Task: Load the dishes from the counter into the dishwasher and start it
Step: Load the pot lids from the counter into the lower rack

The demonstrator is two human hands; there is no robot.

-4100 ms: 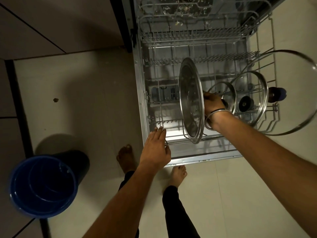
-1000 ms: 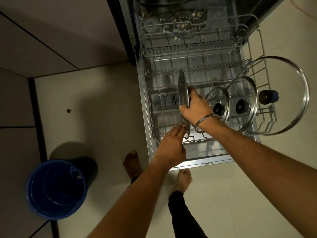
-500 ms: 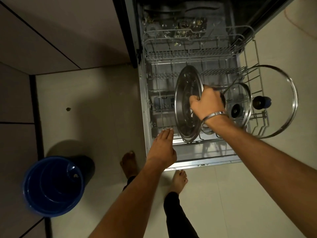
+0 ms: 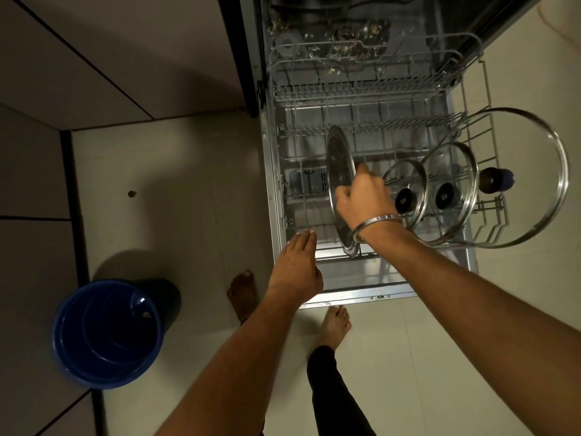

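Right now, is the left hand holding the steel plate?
No, the left hand lies open at the rack's edge; the right hand grips the steel plate.

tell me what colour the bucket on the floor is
Blue: the bucket shows plainly in the head view.

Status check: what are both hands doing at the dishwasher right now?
Right hand gripping round steel plate, upright in lower wire rack. Left hand open at rack's front. Three glass lids racked alongside.
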